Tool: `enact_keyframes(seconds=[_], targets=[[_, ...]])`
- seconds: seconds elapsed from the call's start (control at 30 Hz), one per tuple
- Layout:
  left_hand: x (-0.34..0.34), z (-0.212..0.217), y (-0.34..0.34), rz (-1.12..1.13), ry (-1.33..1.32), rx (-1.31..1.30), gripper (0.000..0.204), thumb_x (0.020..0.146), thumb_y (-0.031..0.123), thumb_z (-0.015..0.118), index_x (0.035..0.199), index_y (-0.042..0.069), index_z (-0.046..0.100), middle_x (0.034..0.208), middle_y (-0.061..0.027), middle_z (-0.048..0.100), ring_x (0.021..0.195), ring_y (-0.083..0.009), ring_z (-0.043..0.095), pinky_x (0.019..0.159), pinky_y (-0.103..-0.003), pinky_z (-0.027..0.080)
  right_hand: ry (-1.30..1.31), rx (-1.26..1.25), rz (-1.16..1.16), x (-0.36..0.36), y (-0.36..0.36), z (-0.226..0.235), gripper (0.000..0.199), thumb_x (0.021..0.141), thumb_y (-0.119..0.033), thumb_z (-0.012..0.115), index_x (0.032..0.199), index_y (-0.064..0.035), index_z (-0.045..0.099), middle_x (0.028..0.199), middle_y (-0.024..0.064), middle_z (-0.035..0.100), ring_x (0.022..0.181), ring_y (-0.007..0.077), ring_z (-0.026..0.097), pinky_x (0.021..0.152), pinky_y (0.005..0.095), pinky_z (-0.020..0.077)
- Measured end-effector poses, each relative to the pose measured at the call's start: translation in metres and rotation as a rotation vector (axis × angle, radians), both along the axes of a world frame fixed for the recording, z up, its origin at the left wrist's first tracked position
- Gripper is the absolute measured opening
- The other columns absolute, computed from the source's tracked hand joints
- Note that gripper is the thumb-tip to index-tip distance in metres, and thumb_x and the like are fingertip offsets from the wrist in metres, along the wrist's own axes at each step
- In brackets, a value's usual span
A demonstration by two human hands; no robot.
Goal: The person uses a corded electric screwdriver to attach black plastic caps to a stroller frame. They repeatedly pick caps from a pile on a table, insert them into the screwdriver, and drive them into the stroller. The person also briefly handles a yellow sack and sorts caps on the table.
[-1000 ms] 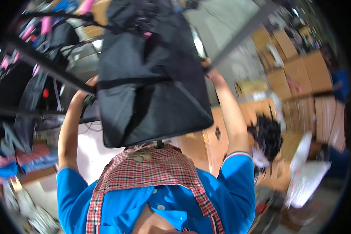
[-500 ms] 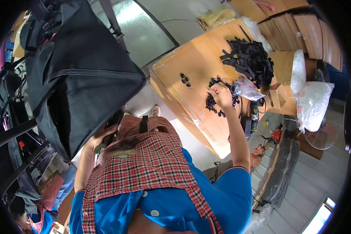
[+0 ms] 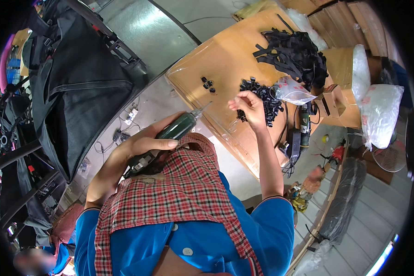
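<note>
Reference: tan worktop (image 3: 227, 53). Left of the worktop, a large black fabric bag (image 3: 80, 96). Between bag and worktop, the person's left hand (image 3: 145, 143) is wrapped around a dark green power driver (image 3: 179, 126), thumb along its body; the thin bit points toward the worktop's left part, its height above the surface not determinable. On the worktop's left part, a small group of black plastic pieces (image 3: 208, 84) lies apart from the main lot. Over the worktop's middle, the right hand (image 3: 252, 110) has thumb and fingers drawn near each other; whether they pinch anything cannot be told. Beside that hand, on the worktop, a heap of black pieces (image 3: 267, 99); toward the worktop's right side, a tangle of black straps (image 3: 292, 55)
</note>
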State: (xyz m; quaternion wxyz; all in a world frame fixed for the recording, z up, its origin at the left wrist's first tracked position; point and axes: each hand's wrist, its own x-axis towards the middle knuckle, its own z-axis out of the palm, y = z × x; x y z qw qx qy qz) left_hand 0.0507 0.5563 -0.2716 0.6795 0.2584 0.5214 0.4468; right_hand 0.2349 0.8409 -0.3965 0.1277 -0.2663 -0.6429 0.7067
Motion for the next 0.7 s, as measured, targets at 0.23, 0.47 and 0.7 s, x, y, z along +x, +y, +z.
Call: enact_keyframes(seconds=[0.23, 0.47, 0.7], targets=[[0.02, -0.011, 0.021, -0.018, 0.015, 0.095, 0.107, 0.079, 0.043, 0.076, 0.157, 0.003, 0.016, 0.106, -0.0085, 0.059, 0.087, -0.0148, 0.058, 0.076, -0.027, 0.045, 0.26, -0.426, 0.017, 0.009, -0.019, 0.001, 0.012, 0.093, -0.008, 0.067, 0.101, 0.0012, 0.067, 0.085, 0.0065, 0.066, 0.077, 0.0159, 0.062, 0.073, 0.0295, 0.0508], [0.022, -0.006, 0.02, -0.064, 0.035, 0.004, 0.109, 0.076, 0.043, 0.079, 0.157, 0.004, 0.017, 0.109, -0.0077, 0.06, 0.082, -0.0132, 0.058, 0.072, -0.025, 0.045, 0.257, -0.508, 0.054, 0.01, -0.027, 0.008, 0.014, 0.095, -0.013, 0.067, 0.098, 0.0002, 0.066, 0.085, 0.0085, 0.07, 0.075, 0.017, 0.068, 0.068, 0.0295, 0.0558], [0.026, -0.006, 0.017, -0.049, 0.039, 0.012, 0.11, 0.074, 0.04, 0.08, 0.158, 0.006, 0.018, 0.114, -0.009, 0.06, 0.084, -0.014, 0.059, 0.075, -0.025, 0.045, 0.126, -0.19, 0.198, 0.005, -0.023, 0.018, 0.013, 0.096, -0.013, 0.066, 0.093, 0.0005, 0.065, 0.08, 0.009, 0.069, 0.071, 0.016, 0.066, 0.065, 0.0292, 0.0547]])
